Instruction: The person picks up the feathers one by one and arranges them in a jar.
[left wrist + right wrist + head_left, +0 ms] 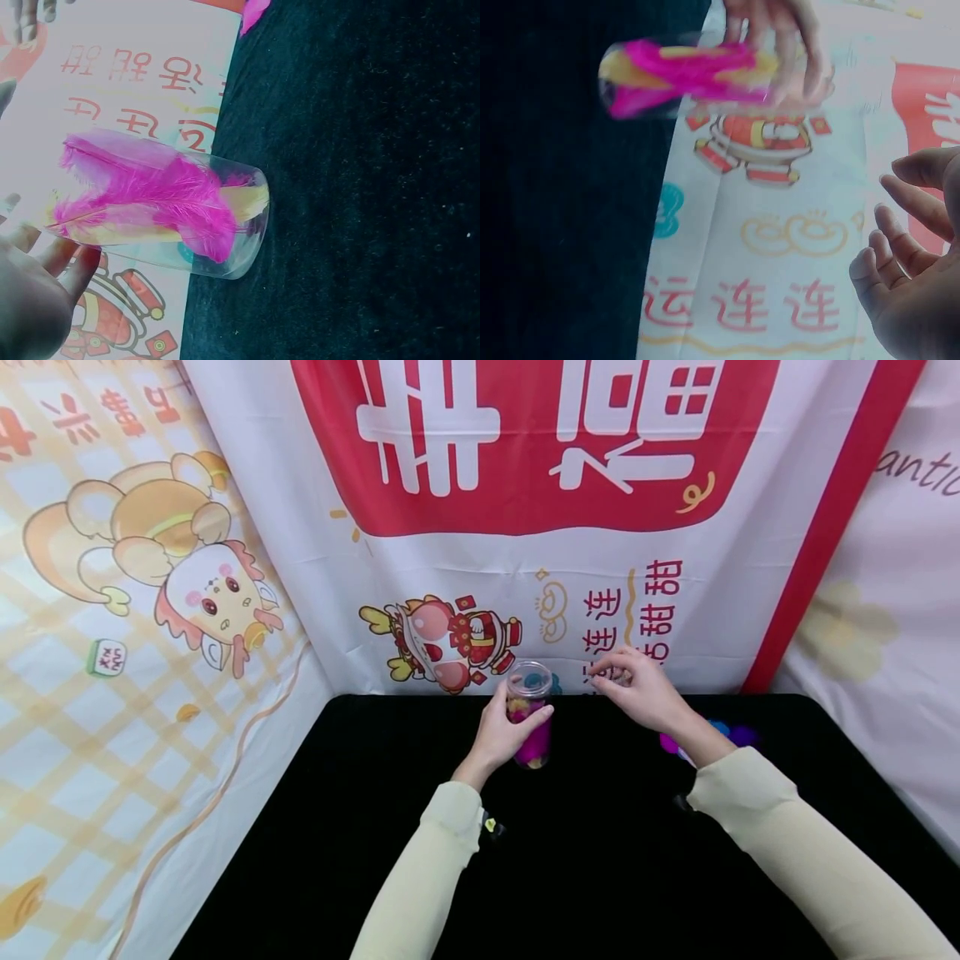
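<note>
My left hand grips a clear plastic cup around its upper part, thumb on the near side. Magenta feathers and yellow feathers show through the cup's wall. It stands roughly upright in the head view; whether its base touches the table cannot be told. To the right of the cup, my right hand is raised in the air with loosely bent fingers. In the right wrist view a gap shows between its thumb and fingers, and nothing is seen held there.
Loose feathers in magenta, blue and purple lie on the black table, partly behind the right forearm. A printed cloth hangs at the table's back edge. More printed cloths hang on both sides.
</note>
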The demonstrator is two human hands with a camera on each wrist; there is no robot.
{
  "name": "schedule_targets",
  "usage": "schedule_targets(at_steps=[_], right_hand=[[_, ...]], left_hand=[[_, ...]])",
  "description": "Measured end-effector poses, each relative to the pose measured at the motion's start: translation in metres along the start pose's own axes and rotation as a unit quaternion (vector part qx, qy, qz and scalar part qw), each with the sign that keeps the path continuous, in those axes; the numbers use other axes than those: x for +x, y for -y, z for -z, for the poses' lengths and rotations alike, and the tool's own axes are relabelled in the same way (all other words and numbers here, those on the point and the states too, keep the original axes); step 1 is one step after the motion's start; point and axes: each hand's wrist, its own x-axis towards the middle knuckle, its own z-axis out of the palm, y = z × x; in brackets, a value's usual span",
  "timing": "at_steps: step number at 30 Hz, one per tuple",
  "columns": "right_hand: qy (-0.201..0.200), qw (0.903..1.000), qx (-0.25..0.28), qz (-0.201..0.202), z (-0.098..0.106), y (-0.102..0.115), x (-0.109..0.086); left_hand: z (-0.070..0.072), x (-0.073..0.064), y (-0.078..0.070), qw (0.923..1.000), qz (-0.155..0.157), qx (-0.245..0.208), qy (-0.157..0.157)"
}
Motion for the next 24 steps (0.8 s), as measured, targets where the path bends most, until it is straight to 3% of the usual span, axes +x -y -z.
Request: schedule_targets(at_steps=[8, 18, 24], right_hand=[[0.002, 0.9994, -0.024, -0.026, 0.011, -0.033, -0.02], [0.018, 0.9967, -0.035, -0.071, 0.022, -0.058, -0.036], [0.024, 0.996, -0.046, -0.074, 0.028, -0.073, -0.044]], left_hand=[[0.0, 0.0, 0.0, 0.9999, 0.01, -0.007, 0.005], [0.002, 0.004, -0.004, 0.9999, -0.005, -0.013, 0.0], [0.002, 0.005, -0.007, 0.9997, -0.017, -0.02, 0.0]])
